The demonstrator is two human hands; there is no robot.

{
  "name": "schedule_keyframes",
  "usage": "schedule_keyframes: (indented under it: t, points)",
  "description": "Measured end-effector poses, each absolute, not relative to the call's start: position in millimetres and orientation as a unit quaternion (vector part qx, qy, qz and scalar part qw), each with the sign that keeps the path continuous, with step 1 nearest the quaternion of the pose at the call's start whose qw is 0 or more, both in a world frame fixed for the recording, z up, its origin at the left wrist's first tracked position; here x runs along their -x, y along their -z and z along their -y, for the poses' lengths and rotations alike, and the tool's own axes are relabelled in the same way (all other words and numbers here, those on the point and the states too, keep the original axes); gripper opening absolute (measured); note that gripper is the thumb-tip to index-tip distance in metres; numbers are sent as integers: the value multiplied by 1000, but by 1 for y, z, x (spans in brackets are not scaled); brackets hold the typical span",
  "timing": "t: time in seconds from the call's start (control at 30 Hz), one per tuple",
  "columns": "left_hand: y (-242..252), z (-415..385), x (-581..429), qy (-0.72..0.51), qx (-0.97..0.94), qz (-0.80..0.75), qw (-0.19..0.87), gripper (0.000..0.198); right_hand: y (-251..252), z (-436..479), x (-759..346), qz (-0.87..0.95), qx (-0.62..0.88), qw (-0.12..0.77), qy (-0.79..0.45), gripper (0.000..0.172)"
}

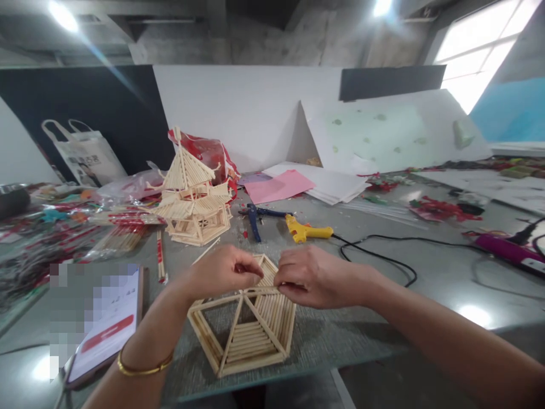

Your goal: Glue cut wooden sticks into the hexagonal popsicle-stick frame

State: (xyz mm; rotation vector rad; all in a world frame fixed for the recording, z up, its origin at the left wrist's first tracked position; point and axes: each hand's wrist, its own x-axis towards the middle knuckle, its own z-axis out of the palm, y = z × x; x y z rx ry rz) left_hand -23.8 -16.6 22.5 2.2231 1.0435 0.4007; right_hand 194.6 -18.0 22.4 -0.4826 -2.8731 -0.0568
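A hexagonal frame of pale wooden sticks lies on the table close to me, with spokes meeting in its middle. Rows of sticks fill some of its sections; others are gaps. My left hand is above its far left part, fingers curled and thumb against them; whatever they pinch is hidden. My right hand is closed at the frame's right side, its fingertips on the end of a wooden stick that runs toward the middle. Behind my left hand stands a tiered pavilion model of similar sticks.
A yellow glue gun with a black cord and blue-handled pliers lie beyond the frame. A phone is at left, beside craft materials. Pink paper and a purple power strip are farther off.
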Motion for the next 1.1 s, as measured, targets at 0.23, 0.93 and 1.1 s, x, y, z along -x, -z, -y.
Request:
schedule_keyframes:
  t: [0.23, 0.93, 1.1]
  points:
    - [-21, 17, 20, -103, -841, -417, 330, 25, -18, 13, -198, 976, 168, 136, 36, 17]
    - [-17, 6, 24, -203, -792, -475, 325, 30, -9, 24, -186, 993, 117, 32, -8, 18]
    - [-18, 8, 24, -199, -794, -469, 330, 29, -6, 23, -184, 992, 119, 36, -8, 18]
